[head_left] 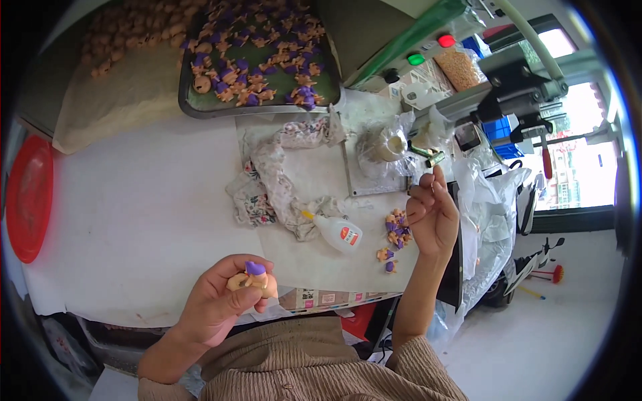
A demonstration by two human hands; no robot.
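Observation:
Between the thumb and fingers of my left hand point(224, 294), near the table's front edge, is a small doll figurine point(257, 273) with a peach body and a purple part on top. My right hand point(433, 217) is raised on the right, close to the machine's small green cylinder point(435, 159). Its fingers are curled in toward the thumb, and whatever they may pinch is too small to name. Just left of that wrist lies a cluster of purple and peach doll parts point(398, 228). A white squeeze bottle point(340, 232) with a yellow tip rests on its side between my hands.
A crumpled floral cloth point(271, 170) lies mid-table. Behind it stands a dark tray point(261, 110) of purple and peach figures, beside heaped peach pieces point(144, 33). A red basin point(30, 199) sits far left. A machine with a plastic-wrapped fixture point(391, 144) occupies the right back.

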